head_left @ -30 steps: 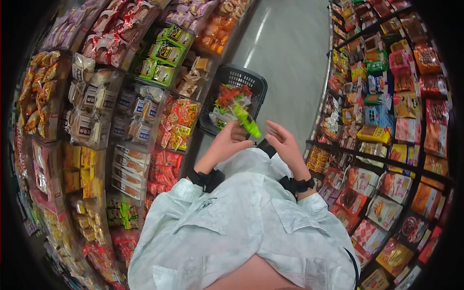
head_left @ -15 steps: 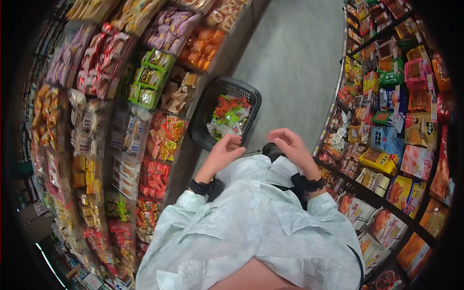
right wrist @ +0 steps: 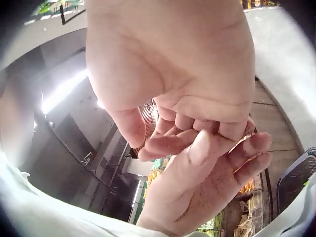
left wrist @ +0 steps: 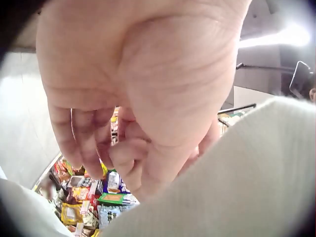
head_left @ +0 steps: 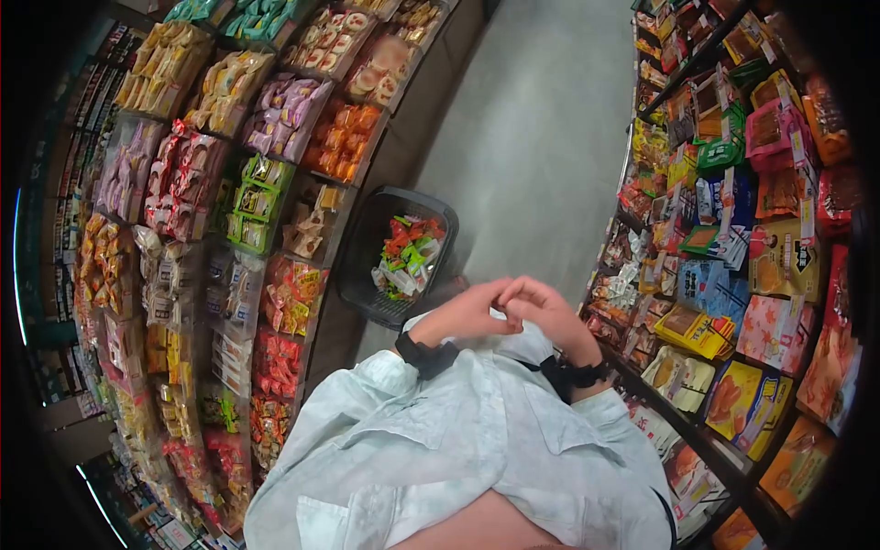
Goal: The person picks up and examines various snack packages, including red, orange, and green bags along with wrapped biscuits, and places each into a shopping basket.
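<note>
In the head view, my left hand [head_left: 469, 313] and right hand [head_left: 548, 316] meet in front of the shirt, their fingertips overlapping. Nothing shows in either hand. The right wrist view has the right hand's fingers loosely bent against the thumb and fingers of the left hand, whose other fingers spread out. Seen from the left wrist, the left fingers hang relaxed. Just beyond the left hand, a dark grey shopping basket [head_left: 362, 252] stands on the floor, holding red, green and clear snack packets [head_left: 408, 261].
Along the left run tiered bins of packaged snacks [head_left: 188, 179] close beside the basket. To the right, a shelf rack holds bagged foods, among them a yellow packet [head_left: 694, 330]. A grey aisle floor [head_left: 541, 119] stretches ahead between them.
A bright green packet seen above the basket beside my left hand one second ago is no longer there. My hands, apart before, have come together. The basket sits lower and further left in view.
</note>
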A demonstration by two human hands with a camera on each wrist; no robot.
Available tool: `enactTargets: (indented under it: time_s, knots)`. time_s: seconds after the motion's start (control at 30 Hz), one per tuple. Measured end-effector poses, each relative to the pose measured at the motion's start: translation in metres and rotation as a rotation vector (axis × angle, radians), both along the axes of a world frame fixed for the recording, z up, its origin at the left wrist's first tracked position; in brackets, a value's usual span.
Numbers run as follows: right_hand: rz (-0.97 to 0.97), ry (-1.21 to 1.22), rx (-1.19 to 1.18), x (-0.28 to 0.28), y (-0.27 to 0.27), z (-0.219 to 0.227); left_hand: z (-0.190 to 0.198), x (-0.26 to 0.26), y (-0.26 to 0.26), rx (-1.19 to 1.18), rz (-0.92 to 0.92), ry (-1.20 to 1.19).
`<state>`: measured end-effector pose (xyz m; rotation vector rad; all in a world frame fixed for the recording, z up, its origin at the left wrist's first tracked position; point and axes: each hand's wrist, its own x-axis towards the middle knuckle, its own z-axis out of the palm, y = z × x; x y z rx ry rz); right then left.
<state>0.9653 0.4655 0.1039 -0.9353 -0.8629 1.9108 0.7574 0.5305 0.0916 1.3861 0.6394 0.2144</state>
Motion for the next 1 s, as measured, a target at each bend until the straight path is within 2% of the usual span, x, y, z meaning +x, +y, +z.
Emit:
enactTargets:
  time_s: [0.07, 0.2, 0.3, 0.37, 0.43, 0.63, 0.7, 0.77, 0.87, 1.0]
  knots:
    - [0.034, -0.002, 0.029, 0.000, 0.004, 0.006, -0.012, 0.018, 0.008, -0.016, -0.101, -0.020]
    - [-0.098, -0.062, -0.076, 0.022, 0.016, 0.006, -0.021, 0.054, 0.033, -0.157, -0.132, -0.098]
    - [-0.183, -0.098, -0.143, 0.046, 0.028, -0.008, -0.017, 0.085, 0.059, 0.054, -0.226, 0.013]
    - [-0.246, -0.055, -0.157, 0.059, 0.045, -0.013, -0.028, 0.104, 0.079, 0.110, -0.251, 0.017]
    - [-0.297, -0.033, -0.169, 0.071, 0.069, -0.017, -0.023, 0.119, 0.111, 0.130, -0.266, 0.002]
    - [-0.361, 0.050, -0.193, 0.098, 0.188, 0.006, -0.001, 0.145, 0.232, 0.190, -0.231, -0.037]
    - [-0.285, -0.001, -0.148, 0.104, 0.240, 0.014, 0.008, 0.143, 0.271, 0.212, -0.180, -0.003]
    - [-0.202, -0.020, -0.127, 0.110, 0.285, 0.013, -0.014, 0.139, 0.307, 0.260, -0.083, -0.050]
    - [-0.174, -0.124, -0.075, 0.109, 0.350, 0.028, -0.004, 0.131, 0.365, 0.263, 0.000, -0.014]
    - [-0.088, -0.053, -0.133, 0.115, 0.423, 0.028, -0.006, 0.125, 0.418, 0.212, 0.112, -0.047]
